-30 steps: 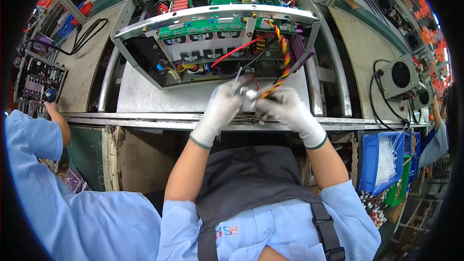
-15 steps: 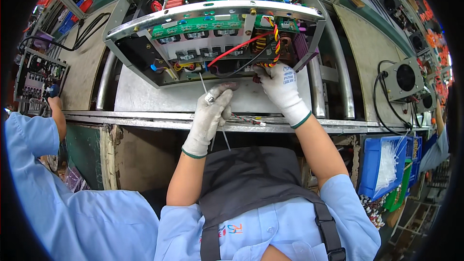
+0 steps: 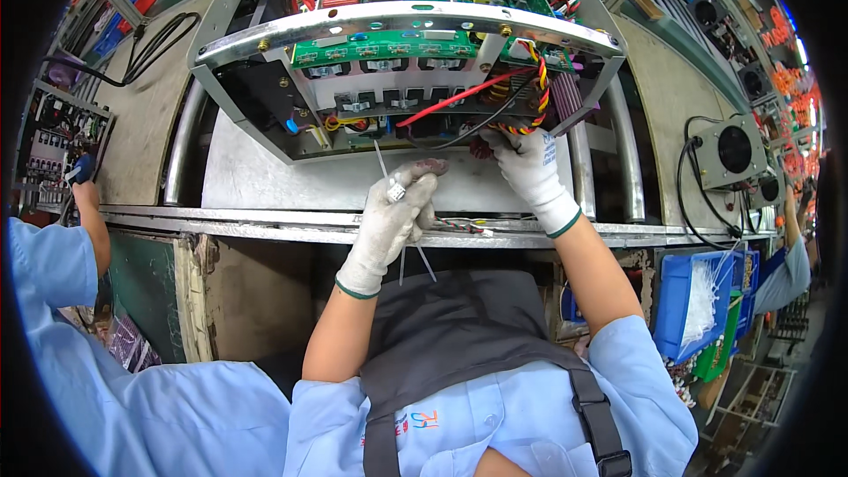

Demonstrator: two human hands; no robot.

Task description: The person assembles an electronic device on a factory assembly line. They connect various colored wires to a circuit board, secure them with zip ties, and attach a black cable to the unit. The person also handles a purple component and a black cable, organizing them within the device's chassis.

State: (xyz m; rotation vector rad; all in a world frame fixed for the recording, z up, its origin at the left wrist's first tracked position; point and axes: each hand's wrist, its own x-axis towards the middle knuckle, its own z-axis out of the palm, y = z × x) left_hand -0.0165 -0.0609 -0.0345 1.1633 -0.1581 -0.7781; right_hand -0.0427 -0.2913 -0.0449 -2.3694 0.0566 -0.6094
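An open metal chassis (image 3: 415,23) with green circuit boards stands in front of me. My left hand (image 3: 395,212), in a white glove with dirty fingertips, is closed around several thin pale cable ties (image 3: 425,263) below the chassis's front edge. A small white block (image 3: 397,192) sits against its fingers. My gloved right hand (image 3: 534,178) reaches to the chassis's lower right corner, its fingers bent at a twisted red, yellow and black wire bundle (image 3: 541,93). A dark red piece (image 3: 480,149) shows beside those fingertips; the exact grip is hidden. A loose red wire (image 3: 459,99) crosses the opening.
The chassis rests on a metal plate (image 3: 256,178) between steel rollers (image 3: 185,155). At right are a fan unit (image 3: 735,147) with black cables and a blue bin (image 3: 678,296) of white cable ties. A co-worker's hand (image 3: 86,196) works at another chassis (image 3: 62,146) on the left.
The view has shifted a little, so the chassis and both hands sit slightly lower and further right. My hands keep nearly the same pose.
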